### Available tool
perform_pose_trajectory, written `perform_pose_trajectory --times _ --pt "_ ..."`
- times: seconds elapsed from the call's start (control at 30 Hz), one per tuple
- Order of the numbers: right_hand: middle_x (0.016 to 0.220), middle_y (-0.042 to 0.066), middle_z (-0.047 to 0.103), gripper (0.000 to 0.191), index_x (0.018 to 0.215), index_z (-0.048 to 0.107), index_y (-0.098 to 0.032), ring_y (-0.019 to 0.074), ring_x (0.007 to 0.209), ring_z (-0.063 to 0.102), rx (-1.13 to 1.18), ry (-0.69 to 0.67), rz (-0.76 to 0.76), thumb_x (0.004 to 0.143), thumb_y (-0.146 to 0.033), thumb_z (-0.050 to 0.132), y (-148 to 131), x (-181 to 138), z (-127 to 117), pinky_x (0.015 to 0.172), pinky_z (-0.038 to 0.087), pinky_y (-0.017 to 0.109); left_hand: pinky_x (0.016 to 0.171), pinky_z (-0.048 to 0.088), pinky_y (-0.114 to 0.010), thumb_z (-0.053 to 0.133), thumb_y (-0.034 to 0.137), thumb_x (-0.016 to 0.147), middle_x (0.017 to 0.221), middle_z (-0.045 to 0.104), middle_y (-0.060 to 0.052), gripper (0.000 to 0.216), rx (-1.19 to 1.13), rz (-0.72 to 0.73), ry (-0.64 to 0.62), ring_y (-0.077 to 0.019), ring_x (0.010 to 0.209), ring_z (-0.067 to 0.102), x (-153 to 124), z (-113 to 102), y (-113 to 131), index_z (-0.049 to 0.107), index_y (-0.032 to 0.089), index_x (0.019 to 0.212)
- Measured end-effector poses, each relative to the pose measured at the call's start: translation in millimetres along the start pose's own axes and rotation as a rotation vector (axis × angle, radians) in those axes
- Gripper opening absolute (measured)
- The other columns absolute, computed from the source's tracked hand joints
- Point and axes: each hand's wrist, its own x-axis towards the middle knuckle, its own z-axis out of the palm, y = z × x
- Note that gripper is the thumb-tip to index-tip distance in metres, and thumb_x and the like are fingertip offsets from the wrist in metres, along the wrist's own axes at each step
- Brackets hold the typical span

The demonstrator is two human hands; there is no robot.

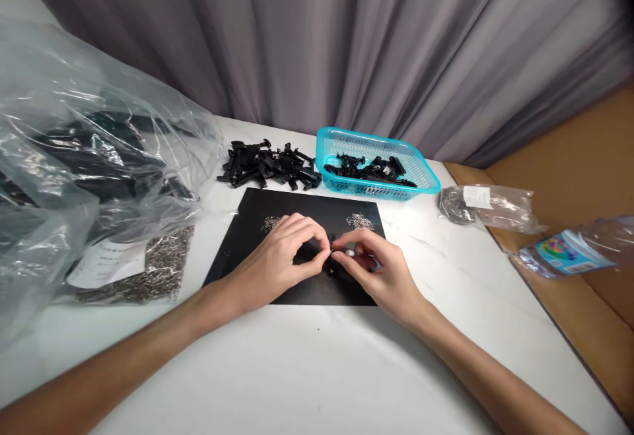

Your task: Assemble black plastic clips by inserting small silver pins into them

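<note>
Over the black mat, the fingertips of both hands meet at a small black plastic part, most of which is hidden by fingers and lost against the dark mat. Thumb and forefinger of my left hand are pinched at the part's left side. From the other side my right hand pinches at the same spot, with something tiny between its fingertips that I cannot make out. Small metal pieces lie in two piles on the mat, a left pile partly behind my left hand and a right pile beyond my right.
Behind the mat are a heap of black plastic parts and a blue basket holding more. Large clear bags and a bag of metal pieces fill the left. Rightward lie a small bag and a bottle.
</note>
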Motion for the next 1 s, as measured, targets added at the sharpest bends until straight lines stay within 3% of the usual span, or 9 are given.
perform_pose_trajectory --times 0.17,0.23,0.37,0.43,0.67,0.83,1.0 --pt "0.105 0.005 0.071 0.023 0.120 0.069 -0.024 0.0140 0.074 0.060 -0.115 -0.061 -0.225 0.103 -0.016 0.056 2 -2 -1 0.062 0.049 0.029 0.096 0.044 -0.038 0.053 0.028 0.102 0.105 0.069 -0.001 0.012 -0.031 -0.046 -0.044 -0.0204 0.104 0.060 0 0 -3 0.062 0.022 0.097" --pt "0.106 0.006 0.071 0.023 0.119 0.070 -0.024 0.0149 0.077 0.062 -0.148 -0.026 -0.213 0.103 -0.016 0.055 3 0 -4 0.061 0.049 0.029 0.100 0.043 -0.040 0.058 0.037 0.101 0.115 0.068 -0.003 0.017 0.020 -0.047 -0.078 -0.0227 0.111 0.060 -1 0 -4 0.062 0.023 0.109" --pt "0.097 0.005 0.072 0.013 0.105 0.073 -0.022 0.0143 0.071 0.059 -0.154 0.071 -0.106 0.100 -0.019 0.061 6 7 -10 0.055 0.045 0.028 0.110 0.041 -0.046 0.070 0.053 0.092 0.139 0.061 -0.009 0.065 0.195 0.035 -0.112 -0.0293 0.128 0.055 -4 5 -10 0.048 0.023 0.146" --pt "0.093 0.003 0.072 0.009 0.100 0.073 -0.021 0.0130 0.065 0.054 -0.133 0.080 -0.044 0.099 -0.023 0.064 8 9 -12 0.056 0.043 0.028 0.112 0.041 -0.045 0.066 0.051 0.096 0.143 0.060 -0.010 0.067 0.227 0.064 -0.119 -0.0287 0.131 0.055 -6 8 -12 0.043 0.022 0.152" --pt "0.089 0.003 0.067 0.015 0.099 0.073 -0.021 0.0132 0.063 0.045 -0.061 0.022 0.072 0.098 -0.034 0.066 13 8 -13 0.059 0.039 0.029 0.108 0.048 -0.051 0.070 0.037 0.091 0.132 0.066 -0.011 0.060 0.262 0.062 -0.063 -0.0312 0.122 0.063 -5 7 -7 0.050 0.020 0.145" --pt "0.082 0.001 0.064 0.019 0.099 0.068 -0.021 0.0133 0.063 0.046 -0.008 -0.034 0.138 0.101 -0.038 0.062 9 7 -13 0.058 0.038 0.028 0.102 0.055 -0.044 0.073 0.032 0.086 0.133 0.061 -0.009 0.065 0.162 0.025 -0.027 -0.0273 0.119 0.065 -6 5 -5 0.048 0.023 0.145" --pt "0.093 0.004 0.065 0.015 0.107 0.071 -0.022 0.0143 0.070 0.052 -0.067 -0.075 0.055 0.103 -0.029 0.058 6 8 -14 0.061 0.043 0.028 0.107 0.055 -0.041 0.075 0.029 0.083 0.136 0.057 -0.008 0.065 0.064 -0.016 -0.017 -0.0258 0.122 0.064 -7 6 -7 0.049 0.024 0.142"
